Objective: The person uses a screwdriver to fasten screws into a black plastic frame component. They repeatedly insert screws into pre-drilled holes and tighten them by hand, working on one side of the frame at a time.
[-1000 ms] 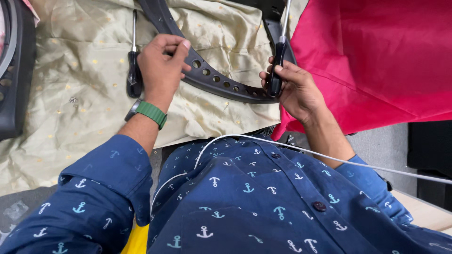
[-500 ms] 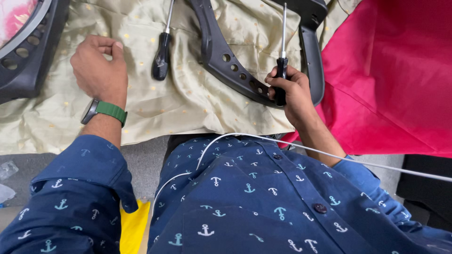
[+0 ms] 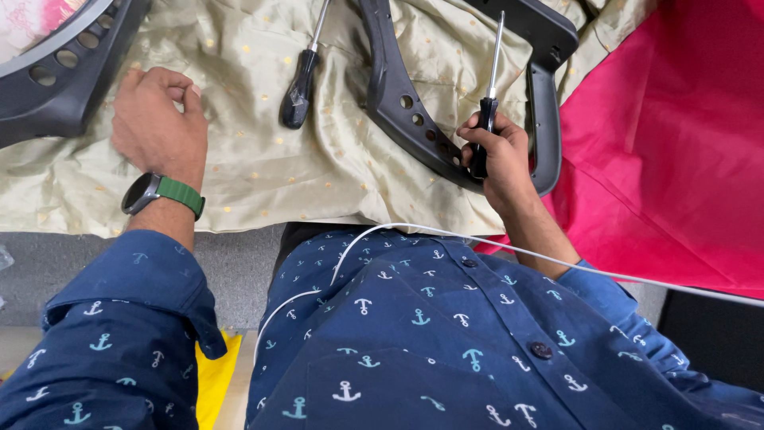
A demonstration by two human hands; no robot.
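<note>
Gripping a black-handled screwdriver [image 3: 487,103] upright in a closed fist, the right hand [image 3: 497,155] rests against the curved black plastic frame [image 3: 414,119] with its row of holes, the metal shaft pointing up and away from the person. This hand has hardly moved since half a second ago: same tool, same spot on the frame's lower bend. The left hand [image 3: 159,123] holds nothing; its fingers are loosely curled and it presses knuckles-down on the pale gold cloth [image 3: 255,175], close beside the edge of a second black perforated piece [image 3: 64,80] at the upper left. A second ago that hand was up at the curved frame; it has since drawn back to the left and now lies well apart from it. Between the hands, a second screwdriver [image 3: 301,84] lies loose on the cloth, untouched. A green-strapped watch [image 3: 163,191] sits on the left wrist. To the right, a bright pink cloth [image 3: 668,151] covers the surface, and a thin white cable [image 3: 509,251] runs across the person's anchor-patterned blue shirt [image 3: 430,342].
</note>
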